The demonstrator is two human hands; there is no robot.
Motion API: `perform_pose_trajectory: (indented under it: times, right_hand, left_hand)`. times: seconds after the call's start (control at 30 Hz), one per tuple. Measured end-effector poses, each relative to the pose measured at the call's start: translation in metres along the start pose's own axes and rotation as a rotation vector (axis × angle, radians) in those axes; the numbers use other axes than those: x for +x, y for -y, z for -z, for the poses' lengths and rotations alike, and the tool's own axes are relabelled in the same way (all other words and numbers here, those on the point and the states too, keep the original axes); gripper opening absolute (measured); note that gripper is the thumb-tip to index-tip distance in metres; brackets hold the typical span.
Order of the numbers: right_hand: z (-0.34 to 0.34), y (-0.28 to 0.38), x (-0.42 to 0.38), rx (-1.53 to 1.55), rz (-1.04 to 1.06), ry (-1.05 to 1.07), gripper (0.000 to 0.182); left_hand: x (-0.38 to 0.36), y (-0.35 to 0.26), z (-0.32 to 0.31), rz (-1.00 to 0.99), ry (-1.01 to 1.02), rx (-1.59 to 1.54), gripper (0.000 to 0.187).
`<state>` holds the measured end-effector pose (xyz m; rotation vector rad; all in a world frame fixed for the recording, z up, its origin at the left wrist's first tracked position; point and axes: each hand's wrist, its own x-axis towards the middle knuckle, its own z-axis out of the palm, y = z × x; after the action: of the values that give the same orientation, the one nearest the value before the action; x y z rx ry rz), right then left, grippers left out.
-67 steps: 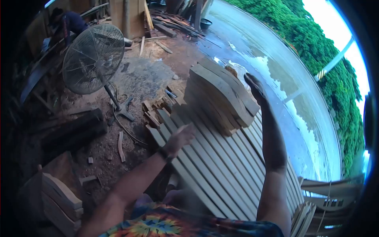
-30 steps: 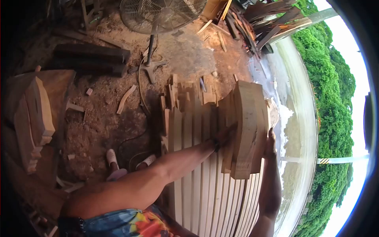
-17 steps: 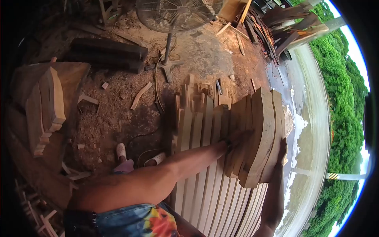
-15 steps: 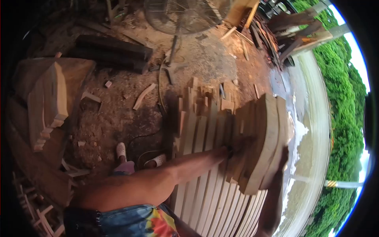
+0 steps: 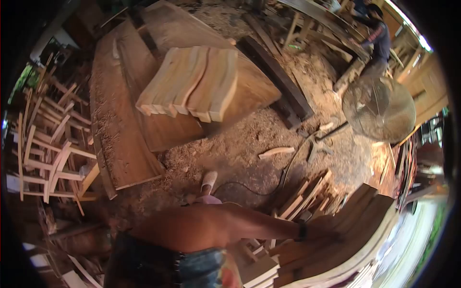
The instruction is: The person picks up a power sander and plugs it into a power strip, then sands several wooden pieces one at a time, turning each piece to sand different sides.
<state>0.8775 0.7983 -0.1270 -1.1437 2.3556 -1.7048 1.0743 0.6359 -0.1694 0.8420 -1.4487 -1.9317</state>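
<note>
My left arm reaches across to the lower right, a dark band at its wrist. At its end my left hand (image 5: 325,233) is on a stack of curved wooden boards (image 5: 367,216), whose pale edges face outward. The hand is dark and blurred, but its fingers seem closed against the boards. My right hand is out of view. Beneath and beside the stack lie pale straight wood pieces (image 5: 261,271). A second group of curved boards (image 5: 192,81) rests side by side on a broad wooden slab (image 5: 254,91).
A large round fan (image 5: 379,109) stands at the right, its cable running over the sawdust-strewn floor. A dark beam (image 5: 276,79) lies beyond the slab. Wooden frames (image 5: 53,158) are piled at the left. Another person (image 5: 379,41) works at a bench at the back.
The view has swung left, bringing the slab, the wooden frames and another person into sight. The held stack now appears lower right, and my right arm has left the view.
</note>
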Motion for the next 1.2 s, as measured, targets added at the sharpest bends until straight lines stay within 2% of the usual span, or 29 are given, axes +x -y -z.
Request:
perform_pose_trajectory:
  times: [0.1,0.17,0.2,0.27,0.33,0.4,0.43,0.5,0.57,0.63,0.67,0.7,0.77,0.8,0.83,0.87,0.93,1.0,1.03,1.1,1.13,1.2]
  right_hand:
    - [-0.075,0.017,-0.04,0.199,-0.055,0.099,0.055]
    - [-0.135,0.029,-0.069,0.332,-0.091,0.204,0.054]
    - [-0.168,0.032,-0.08,0.398,-0.094,0.28,0.054]
    - [-0.234,0.042,-0.107,0.486,-0.036,0.434,0.052]
    - [-0.301,0.051,-0.13,0.602,0.087,0.598,0.051]
    - [-0.36,0.14,-0.153,0.788,-0.427,0.767,0.052]
    - [-0.387,0.198,-0.168,0.918,-0.755,0.833,0.052]
    - [-0.443,0.237,-0.194,0.976,-0.811,0.973,0.053]
    - [-0.491,0.276,-0.218,1.073,-0.792,1.191,0.054]
    - [-0.531,0.318,-0.243,1.17,-0.827,1.354,0.054]
    - [-0.545,0.34,-0.257,1.199,-0.817,1.346,0.054]
    - [-0.557,0.361,-0.269,1.229,-0.802,1.345,0.053]
    - [-0.593,0.379,-0.285,1.214,-0.704,1.35,0.054]
    - [-0.608,0.383,-0.286,1.265,-0.667,1.432,0.056]
    - [-0.629,0.376,-0.288,1.346,-0.781,1.531,0.055]
    - [-0.635,0.375,-0.292,1.305,-0.756,1.462,0.053]
    - [-0.657,0.371,-0.288,1.274,-0.725,1.379,0.051]
    - [-0.668,0.347,-0.272,0.648,-0.025,1.288,0.051]
    - [-0.668,0.343,-0.268,0.642,-0.047,1.278,0.051]
    - [-0.665,0.333,-0.256,0.794,-0.299,0.979,0.051]
    - [-0.657,0.322,-0.252,0.782,-0.31,0.953,0.051]
    - [-0.64,0.299,-0.24,0.824,-0.469,1.06,0.054]
  left_hand:
    - [-0.056,-0.004,0.102,-0.044,-0.189,0.028,0.079]
    - [-0.096,-0.021,0.178,0.166,-0.166,0.285,0.08]
    - [-0.119,-0.031,0.209,0.152,-0.183,0.283,0.08]
    - [-0.164,-0.054,0.263,0.016,-0.414,0.145,0.075]
    - [-0.186,-0.04,0.323,-0.045,-0.517,0.122,0.079]
    - [-0.218,-0.046,0.381,-0.043,-0.579,0.199,0.073]
    - [-0.236,-0.057,0.407,-0.05,-0.619,0.212,0.07]
    - [-0.271,-0.084,0.446,-0.105,-0.753,0.255,0.049]
    - [-0.301,-0.112,0.487,0.012,-0.834,0.412,0.038]
    - [-0.322,-0.11,0.545,0.013,-0.836,0.275,0.049]
    - [-0.325,-0.091,0.577,-0.135,-0.83,0.058,0.056]
    - [-0.332,-0.1,0.591,-0.143,-0.819,0.068,0.056]
    - [-0.342,-0.128,0.609,-0.136,-0.954,0.032,0.053]
    - [-0.345,-0.141,0.616,-0.144,-0.954,0.039,0.053]
    - [-0.35,-0.153,0.62,-0.057,-0.975,-0.009,0.057]
    - [-0.349,-0.16,0.624,0.031,-0.989,-0.055,0.062]
    - [-0.332,-0.158,0.649,-0.016,-0.91,-0.11,0.065]
    - [-0.322,-0.148,0.647,-0.021,-0.828,-0.191,0.068]
    - [-0.312,-0.153,0.637,0.064,-0.945,0.116,0.07]
    - [-0.291,-0.16,0.619,0.207,-1.115,0.751,0.074]
    - [-0.28,-0.142,0.629,0.175,-1.104,0.774,0.074]
    - [-0.265,-0.13,0.635,0.039,-1.021,0.772,0.072]
